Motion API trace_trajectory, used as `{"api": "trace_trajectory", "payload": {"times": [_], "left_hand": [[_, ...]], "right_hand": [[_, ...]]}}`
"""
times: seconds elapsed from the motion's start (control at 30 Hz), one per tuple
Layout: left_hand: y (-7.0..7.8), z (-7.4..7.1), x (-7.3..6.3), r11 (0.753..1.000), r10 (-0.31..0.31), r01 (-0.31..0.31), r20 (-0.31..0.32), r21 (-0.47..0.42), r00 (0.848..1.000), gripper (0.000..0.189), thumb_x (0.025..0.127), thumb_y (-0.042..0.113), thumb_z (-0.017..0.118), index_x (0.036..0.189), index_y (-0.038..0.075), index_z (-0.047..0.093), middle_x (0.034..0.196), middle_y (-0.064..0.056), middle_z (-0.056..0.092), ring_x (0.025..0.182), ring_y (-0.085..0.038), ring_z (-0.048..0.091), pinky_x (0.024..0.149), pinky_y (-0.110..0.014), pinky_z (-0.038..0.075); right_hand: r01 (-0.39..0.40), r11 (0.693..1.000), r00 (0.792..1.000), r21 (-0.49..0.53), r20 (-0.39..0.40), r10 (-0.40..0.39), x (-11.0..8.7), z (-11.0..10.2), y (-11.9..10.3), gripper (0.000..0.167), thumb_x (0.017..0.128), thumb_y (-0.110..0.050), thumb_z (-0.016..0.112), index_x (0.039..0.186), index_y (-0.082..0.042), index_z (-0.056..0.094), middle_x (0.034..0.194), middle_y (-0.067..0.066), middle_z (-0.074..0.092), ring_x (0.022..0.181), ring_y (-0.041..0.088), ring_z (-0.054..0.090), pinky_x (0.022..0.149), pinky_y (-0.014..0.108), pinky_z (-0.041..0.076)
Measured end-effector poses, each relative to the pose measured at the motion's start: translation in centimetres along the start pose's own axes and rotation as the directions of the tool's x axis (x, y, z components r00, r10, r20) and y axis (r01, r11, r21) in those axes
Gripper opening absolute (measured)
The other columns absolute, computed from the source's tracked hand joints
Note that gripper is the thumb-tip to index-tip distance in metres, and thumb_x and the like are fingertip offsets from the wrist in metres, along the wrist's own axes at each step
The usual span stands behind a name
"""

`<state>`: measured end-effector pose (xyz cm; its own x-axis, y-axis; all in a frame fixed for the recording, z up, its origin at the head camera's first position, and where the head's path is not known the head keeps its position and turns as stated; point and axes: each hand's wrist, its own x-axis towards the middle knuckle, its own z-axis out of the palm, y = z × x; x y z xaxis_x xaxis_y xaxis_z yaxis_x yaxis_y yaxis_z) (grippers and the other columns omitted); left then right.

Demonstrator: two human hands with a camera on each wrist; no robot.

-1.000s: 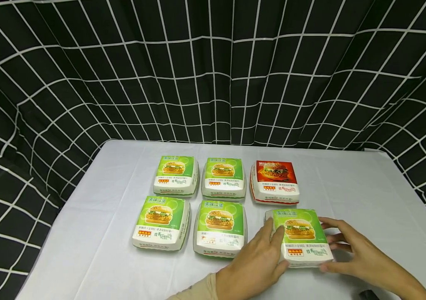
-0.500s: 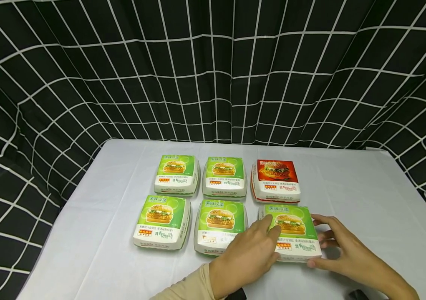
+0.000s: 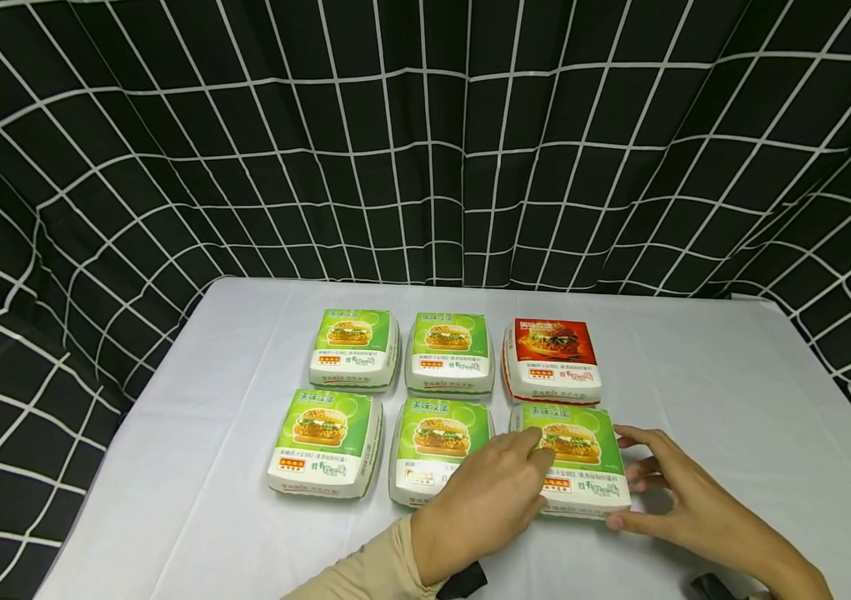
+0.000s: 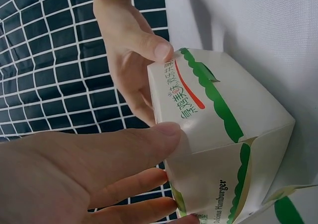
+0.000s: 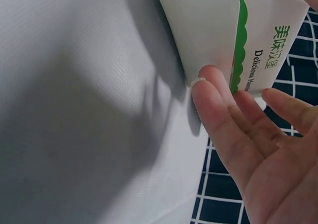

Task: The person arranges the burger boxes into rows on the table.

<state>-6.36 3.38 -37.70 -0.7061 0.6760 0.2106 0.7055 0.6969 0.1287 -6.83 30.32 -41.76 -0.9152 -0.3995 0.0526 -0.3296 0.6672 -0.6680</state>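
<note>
A green and white burger box (image 3: pixel 575 450) stands at the front right of the group, with both hands about it. My left hand (image 3: pixel 481 500) holds its left front corner. In the left wrist view the left thumb lies on the front face (image 4: pixel 198 100) and the fingers reach along the adjoining side. My right hand (image 3: pixel 683 492) is at the opposite side, its thumb on the front right corner. Seen from the right wrist, fingertips (image 5: pixel 211 85) meet the box's lower side (image 5: pixel 263 40). The left hand hides part of the box's left edge.
A red burger box (image 3: pixel 553 358) sits just behind. Green boxes stand at front middle (image 3: pixel 443 442), front left (image 3: pixel 323 442), back middle (image 3: pixel 449 354) and back left (image 3: pixel 353 350). They share a white-covered table (image 3: pixel 192 442), with a black grid curtain (image 3: pixel 425 167) behind.
Both hands have brought the green box leftward and slightly back, into line with the front row. The movement is smaller over the last half second. The other boxes keep their places.
</note>
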Motion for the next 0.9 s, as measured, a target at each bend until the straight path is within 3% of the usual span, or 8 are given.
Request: {"api": "trace_trajectory", "payload": {"times": [0.23, 0.43, 0.57, 0.9], "left_hand": [[-0.1, -0.1, -0.2, 1.0, -0.006, 0.006, -0.01, -0.003, 1.0, 0.037, 0.083, 0.033, 0.08, 0.11, 0.011, 0.068, 0.102, 0.002, 0.063, 0.092, -0.01, 0.063, 0.088, -0.022, 0.052], [-1.0, -0.9, -0.5, 1.0, -0.028, 0.028, -0.038, 0.006, 0.999, 0.04, 0.088, 0.032, 0.073, 0.12, 0.01, 0.066, 0.118, -0.006, 0.066, 0.107, -0.017, 0.065, 0.101, -0.029, 0.05], [-1.9, -1.8, -0.6, 0.997, -0.071, 0.071, -0.019, -0.024, 0.997, 0.045, 0.092, 0.033, 0.068, 0.129, 0.008, 0.062, 0.134, -0.012, 0.062, 0.123, -0.023, 0.061, 0.111, -0.034, 0.044], [-4.8, -5.2, 0.2, 0.972, -0.18, 0.181, 0.02, -0.148, 0.984, 0.056, 0.096, 0.034, 0.064, 0.143, 0.007, 0.051, 0.149, -0.017, 0.049, 0.137, -0.031, 0.049, 0.114, -0.044, 0.041]], "right_hand": [[-0.005, 0.999, 1.0, -0.048, 0.006, 0.006, -0.1, -0.5, 0.0, 0.098, 0.065, -0.036, 0.092, 0.144, -0.011, 0.041, 0.132, 0.011, 0.053, 0.093, -0.005, 0.056, 0.078, 0.019, 0.054], [0.025, 0.996, 0.999, -0.084, -0.029, -0.028, 0.4, -1.4, -0.2, 0.095, 0.067, -0.032, 0.092, 0.145, -0.014, 0.042, 0.131, 0.008, 0.052, 0.095, -0.001, 0.058, 0.079, 0.019, 0.054], [0.005, 0.994, 1.0, -0.105, -0.029, -0.008, 1.0, -2.3, -0.8, 0.089, 0.073, -0.034, 0.088, 0.147, -0.02, 0.041, 0.134, 0.004, 0.051, 0.099, 0.0, 0.057, 0.078, 0.022, 0.054], [0.095, 0.977, 0.986, -0.19, -0.117, -0.119, 3.5, -3.7, -1.9, 0.084, 0.076, -0.027, 0.087, 0.147, -0.019, 0.043, 0.132, 0.002, 0.052, 0.104, -0.008, 0.045, 0.076, 0.021, 0.05]]}}
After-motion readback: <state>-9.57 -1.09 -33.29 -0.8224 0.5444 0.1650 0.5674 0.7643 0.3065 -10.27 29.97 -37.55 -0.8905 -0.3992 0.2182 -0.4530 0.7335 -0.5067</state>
